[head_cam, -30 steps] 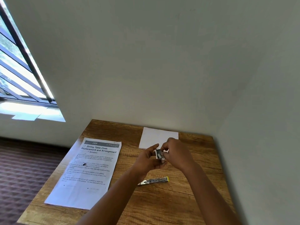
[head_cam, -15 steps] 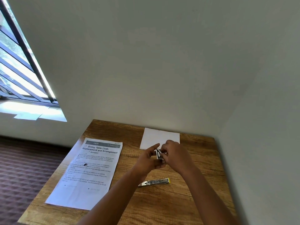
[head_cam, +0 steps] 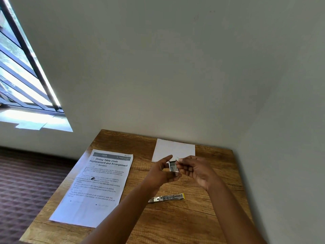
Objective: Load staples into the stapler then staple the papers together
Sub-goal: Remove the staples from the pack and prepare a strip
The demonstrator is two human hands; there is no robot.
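Surface (head_cam: 202,217): wood, set in a room corner. Largest item on it is the printed sheet (head_cam: 98,184), flat at my left and untouched. A smaller blank sheet (head_cam: 173,148) lies at the far edge, just beyond my hands. The two are well apart and not stacked, so stapling is not yet begun.

The stapler (head_cam: 167,198) lies on the surface near me, below my hands, with nothing holding it. Whether it is open for loading I cannot tell.

My left hand (head_cam: 162,171) grips a small staple box (head_cam: 172,166), held up off the surface. My right hand (head_cam: 195,169) is beside it, fingertips pinching something small at the box; too small to name.

Judgement: early stage. Loading and stapling both remain.
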